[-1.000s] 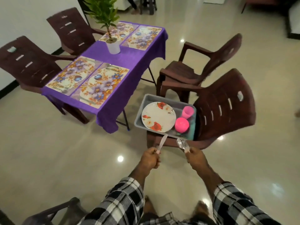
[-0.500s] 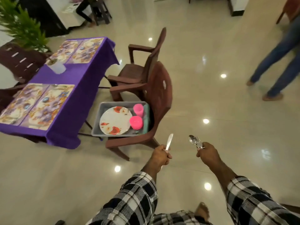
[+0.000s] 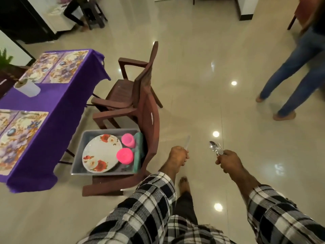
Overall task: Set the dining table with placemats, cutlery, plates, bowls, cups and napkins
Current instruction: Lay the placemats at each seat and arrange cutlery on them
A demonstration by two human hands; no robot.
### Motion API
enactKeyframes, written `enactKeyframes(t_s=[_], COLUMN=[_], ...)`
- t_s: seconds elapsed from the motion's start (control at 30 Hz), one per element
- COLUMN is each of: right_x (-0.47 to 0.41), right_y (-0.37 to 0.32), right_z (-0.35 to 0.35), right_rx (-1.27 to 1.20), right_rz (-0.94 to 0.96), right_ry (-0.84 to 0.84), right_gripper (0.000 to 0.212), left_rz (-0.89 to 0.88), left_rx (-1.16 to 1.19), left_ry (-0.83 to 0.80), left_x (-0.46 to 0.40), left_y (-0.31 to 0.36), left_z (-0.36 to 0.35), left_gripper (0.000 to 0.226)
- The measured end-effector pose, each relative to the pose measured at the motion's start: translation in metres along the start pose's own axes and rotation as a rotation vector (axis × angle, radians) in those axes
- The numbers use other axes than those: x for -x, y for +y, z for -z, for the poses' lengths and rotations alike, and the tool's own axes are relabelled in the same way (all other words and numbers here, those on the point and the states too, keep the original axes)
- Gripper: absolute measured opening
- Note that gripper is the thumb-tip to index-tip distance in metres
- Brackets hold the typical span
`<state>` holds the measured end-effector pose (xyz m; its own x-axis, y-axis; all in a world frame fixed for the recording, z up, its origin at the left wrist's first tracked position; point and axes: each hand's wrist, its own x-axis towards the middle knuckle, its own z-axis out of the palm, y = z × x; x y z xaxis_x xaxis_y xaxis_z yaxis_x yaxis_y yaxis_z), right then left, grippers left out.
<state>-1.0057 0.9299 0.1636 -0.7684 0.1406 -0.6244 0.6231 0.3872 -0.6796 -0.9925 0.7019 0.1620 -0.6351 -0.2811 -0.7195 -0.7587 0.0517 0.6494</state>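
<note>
Cutlery carried past the set surface

Floral placemats point(image 3: 22, 138) lie on the purple-clothed surface point(image 3: 58, 106); a grey tub point(image 3: 79, 155) on a chair holds a plate point(image 3: 100, 154). Left hand point(image 3: 178, 155) grips a knife point(image 3: 187, 142); right hand point(image 3: 228, 160) grips a spoon point(image 3: 212, 146) and fork point(image 3: 219, 147).

The left hand point(image 3: 178, 154) gripped a knife point(image 3: 187, 142), blade up. The right hand point(image 3: 227, 160) held a spoon point(image 3: 212, 146) and fork point(image 3: 219, 148) together, heads up. On a brown chair point(image 3: 149, 120) sat a grey tray point(image 3: 79, 154) holding a floral plate point(image 3: 100, 154), 2 pink cups point(image 3: 125, 155) and a green cloth point(image 3: 139, 147). A purple-clothed table point(image 3: 58, 106) at left carried floral placemats point(image 3: 22, 136) and a white pot point(image 3: 29, 88). Another person's jeans-clad legs point(image 3: 299, 71) stood far right.
</note>
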Motion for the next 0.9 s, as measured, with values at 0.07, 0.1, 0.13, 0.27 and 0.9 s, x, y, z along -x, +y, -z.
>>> enactKeyframes(t_s=[0.07, 0.1, 0.13, 0.27, 0.9], right_x=[-0.036, -0.053, -0.068, -0.111, -0.45], right_y=[-0.03, -0.046, -0.063, -0.13, -0.441], right_z=[0.006, 0.01, 0.013, 0.02, 0.056], right_rx=[-0.015, -0.033, -0.058, -0.138, 0.174], right_rz=[0.0, -0.01, -0.02, -0.019, 0.256], right_ry=[0.015, 0.019, 0.021, -0.017, -0.493], right_gripper=[0.018, 0.017, 0.016, 0.012, 0.008], left_rz=[-0.017, -0.031, -0.041, -0.041, 0.042], left_rx=[-0.007, -0.013, -0.016, -0.013, -0.027], left_ry=[0.0, -0.005, -0.011, -0.002, 0.181], left_x=[-0.033, -0.048, -0.059, -0.089, -0.315], left_y=[0.033, 0.051, 0.068, 0.137, 0.45], left_z=[-0.007, -0.01, -0.012, -0.017, -0.048], left_gripper=[0.017, 0.015, 0.014, 0.015, 0.022])
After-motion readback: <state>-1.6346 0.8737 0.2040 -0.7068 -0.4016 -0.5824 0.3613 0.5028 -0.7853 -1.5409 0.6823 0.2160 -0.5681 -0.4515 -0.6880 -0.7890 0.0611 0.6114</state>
